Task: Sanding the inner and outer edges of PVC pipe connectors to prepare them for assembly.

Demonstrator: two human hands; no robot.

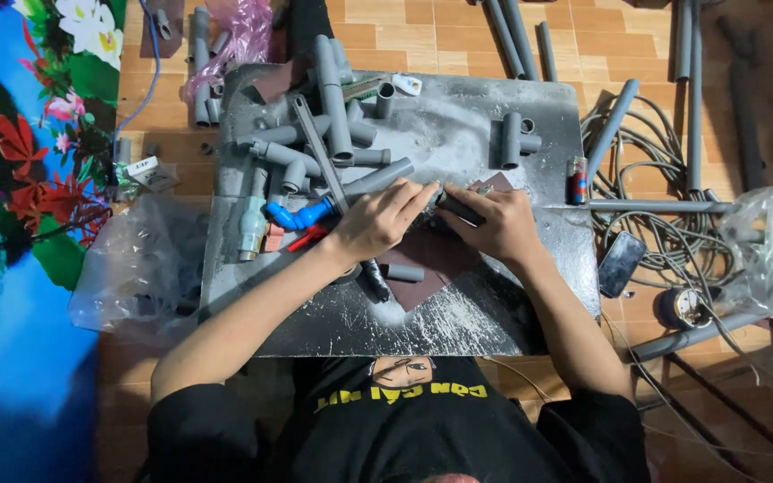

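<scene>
The left hand [378, 220] and right hand [492, 224] both close around a short grey pipe [454, 209], mostly hidden between them, over brown sandpaper [431, 264] on the dusty surface [458, 322]; a pile of fittings [315, 143] lies beyond; what lies under the palms is unclear.

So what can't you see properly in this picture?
Head view only:
- The dark pipe piece: both hands cover most of it, the left hand and the right hand.
- Brown sandpaper sheet: partly hidden under the hands.
- Grey pipes at the top: cut off by the frame edge.
- Clear bag: contents too small to tell.
</scene>
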